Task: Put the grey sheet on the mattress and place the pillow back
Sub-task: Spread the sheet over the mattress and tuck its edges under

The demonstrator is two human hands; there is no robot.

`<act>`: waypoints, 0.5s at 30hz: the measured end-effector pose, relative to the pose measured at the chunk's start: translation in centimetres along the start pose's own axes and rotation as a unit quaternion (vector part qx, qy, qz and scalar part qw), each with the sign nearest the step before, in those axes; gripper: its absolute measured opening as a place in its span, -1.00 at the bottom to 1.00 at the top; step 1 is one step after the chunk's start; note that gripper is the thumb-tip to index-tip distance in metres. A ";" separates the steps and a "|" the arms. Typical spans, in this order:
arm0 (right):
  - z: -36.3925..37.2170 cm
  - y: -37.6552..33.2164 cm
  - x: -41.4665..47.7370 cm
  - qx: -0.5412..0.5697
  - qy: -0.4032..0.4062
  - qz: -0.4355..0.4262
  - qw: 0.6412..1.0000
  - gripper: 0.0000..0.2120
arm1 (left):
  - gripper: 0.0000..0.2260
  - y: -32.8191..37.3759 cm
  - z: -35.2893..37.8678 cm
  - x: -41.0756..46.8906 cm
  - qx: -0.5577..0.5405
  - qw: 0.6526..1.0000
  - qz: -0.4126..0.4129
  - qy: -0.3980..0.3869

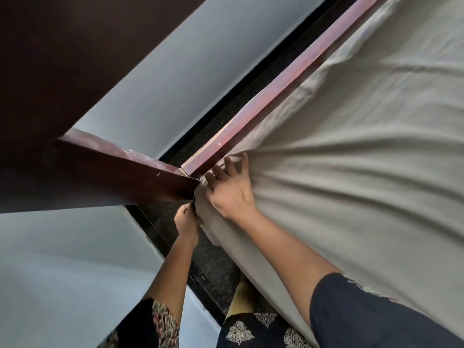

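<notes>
At the mid-frame bed corner the grey sheet (351, 177) is fanning out rightward, the right hand (231, 194) pressing flat on it, fingers splayed, while the left hand (187, 222) just below is pinching its edge

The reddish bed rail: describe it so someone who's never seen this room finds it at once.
Start from the grey sheet that fills the right of the view. Along its upper-left edge a long, narrow wooden rail slants from the top down to the corner by the right hand. It is glossy and reddish, unlike the far darker brown board it meets there.
</notes>
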State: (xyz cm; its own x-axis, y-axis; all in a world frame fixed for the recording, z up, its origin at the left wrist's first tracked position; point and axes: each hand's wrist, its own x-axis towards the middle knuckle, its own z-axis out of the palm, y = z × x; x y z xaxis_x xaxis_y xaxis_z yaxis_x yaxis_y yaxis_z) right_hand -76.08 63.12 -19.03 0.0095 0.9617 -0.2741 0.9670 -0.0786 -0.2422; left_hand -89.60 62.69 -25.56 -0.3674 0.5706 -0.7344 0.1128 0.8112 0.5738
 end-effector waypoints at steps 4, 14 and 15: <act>-0.4 -0.4 1.5 0.026 -0.022 0.008 0.999 -0.63 | -0.81 -0.7 -1.2 -2.3 0.001 0.999 0.045 0.030; 0.6 -0.1 1.5 0.041 0.020 0.060 0.997 -0.59 | -0.84 2.2 -3.1 -3.5 -0.120 0.984 0.061 0.119; 0.6 0.4 1.6 0.029 0.046 0.049 0.997 -0.58 | -0.84 2.0 -3.4 -3.3 -0.099 0.983 0.076 0.137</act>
State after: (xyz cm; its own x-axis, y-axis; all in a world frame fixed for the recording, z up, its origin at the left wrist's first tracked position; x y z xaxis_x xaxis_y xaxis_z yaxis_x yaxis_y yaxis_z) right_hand -75.85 64.52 -20.11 0.1295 0.9683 -0.2134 0.9437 -0.1864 -0.2732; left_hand -91.33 62.00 -20.77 -0.5982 0.6054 -0.5250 0.0144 0.6631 0.7484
